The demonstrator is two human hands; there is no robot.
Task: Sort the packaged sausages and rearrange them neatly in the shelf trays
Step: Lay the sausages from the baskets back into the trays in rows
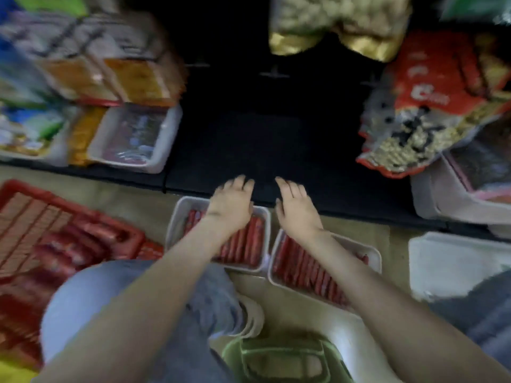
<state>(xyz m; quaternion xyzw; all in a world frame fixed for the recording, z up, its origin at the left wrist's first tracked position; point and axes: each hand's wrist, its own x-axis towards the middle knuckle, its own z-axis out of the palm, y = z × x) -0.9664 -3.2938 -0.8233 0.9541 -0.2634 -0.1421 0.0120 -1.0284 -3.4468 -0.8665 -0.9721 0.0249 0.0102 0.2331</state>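
On the floor (290, 302) before the dark shelf (262, 134), the left hand (232, 205) and right hand (297, 211) hover loose-fingered, holding nothing, above the left tray (177, 225) and right tray (373, 255) of sausages (249, 241); a hurried lift could tip packs out.

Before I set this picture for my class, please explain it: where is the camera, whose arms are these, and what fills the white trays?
There is no machine here. A person works with bare hands, and the one camera sits on their head, looking forward and down, so the arms reaching in from below are the wearer's own. The left hand and right hand stretch forward with relaxed fingers and hold nothing. Beneath them, on the floor, stand a left tray and a right tray, both filled with red packaged sausages. Ahead lies a dark shelf. A red basket stands to the left. The picture is blurred, so the labels cannot be read.
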